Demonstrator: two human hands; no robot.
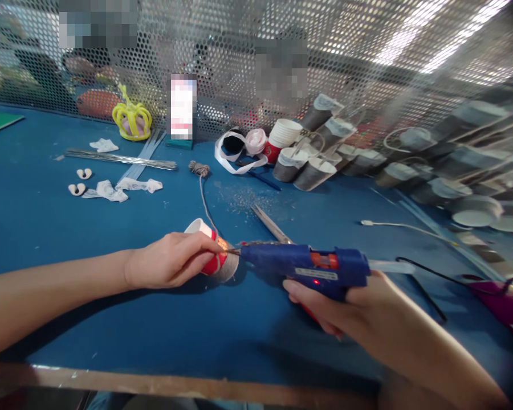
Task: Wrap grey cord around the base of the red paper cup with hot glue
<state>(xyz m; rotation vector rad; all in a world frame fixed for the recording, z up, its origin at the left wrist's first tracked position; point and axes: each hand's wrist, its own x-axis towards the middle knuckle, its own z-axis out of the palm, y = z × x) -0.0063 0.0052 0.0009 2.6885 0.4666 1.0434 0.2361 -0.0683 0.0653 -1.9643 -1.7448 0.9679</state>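
Observation:
My right hand (346, 307) is wrapped round the handle of a blue glue gun (277, 261). A small red light glows on the gun's side, and a clear glue stick (391, 266) sticks out of its back. The nozzle points left, close to the fingertips of my left hand (182, 256). Those fingertips are pinched on a thin brown strand of twine in front of the nozzle. Behind and below them a red and white paper cup (200, 228) lies tilted, its base end wrapped in twine (228, 269). From the cup, grey-brown twine runs back to a small bundle (199, 168).
Scissors (271, 223) lie just behind the gun. Wire rods (119, 159), lace pieces (111, 191) and a yellow crown-shaped piece (132, 119) are at left. A phone (183, 108) stands at the back. Grey cups (314, 172) and a white cable (406, 225) are at right.

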